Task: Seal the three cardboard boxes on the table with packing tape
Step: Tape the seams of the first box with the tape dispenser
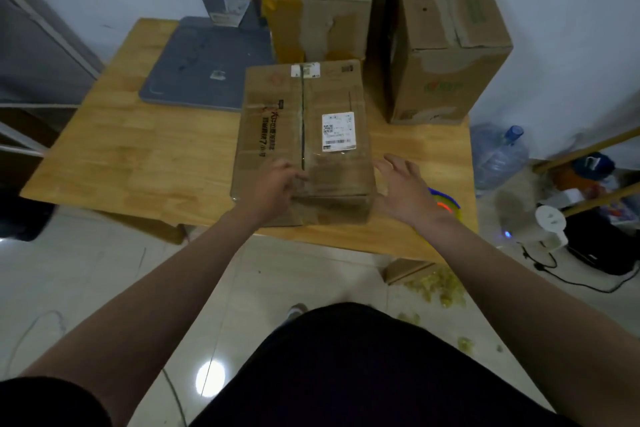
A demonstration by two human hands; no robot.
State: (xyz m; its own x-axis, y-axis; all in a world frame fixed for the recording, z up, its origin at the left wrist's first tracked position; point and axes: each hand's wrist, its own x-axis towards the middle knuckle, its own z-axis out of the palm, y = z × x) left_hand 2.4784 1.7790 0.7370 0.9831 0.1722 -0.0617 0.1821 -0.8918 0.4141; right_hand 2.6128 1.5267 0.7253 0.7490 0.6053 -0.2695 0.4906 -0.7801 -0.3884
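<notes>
The left hand (277,184) is observed resting on the near end of the closest cardboard box (273,121), just beside its centre seam (303,107), with fingers loosely bent and nothing seen gripped. The right hand (405,191) is held with fingers spread apart, just beside the box's near right corner and clasping nothing. This box lies flat at the near edge of the table (138,156), flaps closed, and a glossy film is noted across its near end. The step in hand is judged to be the smoothing or steadying of box 1 of 3. The next move is judged to call for the tape to be taken up and run along the seam while the flaps are held down. A blue, yellow and orange object (446,203) is largely hidden behind the right hand; it may be the tape, but this cannot be confirmed. Whether the seam is fully taped cannot be made out through blur. Further back, 2 taller boxes (322,0) (446,45) stand at the far edge; their tops are foreshortened and 1 is cut off by the frame, so their sealing cannot be judged.
</notes>
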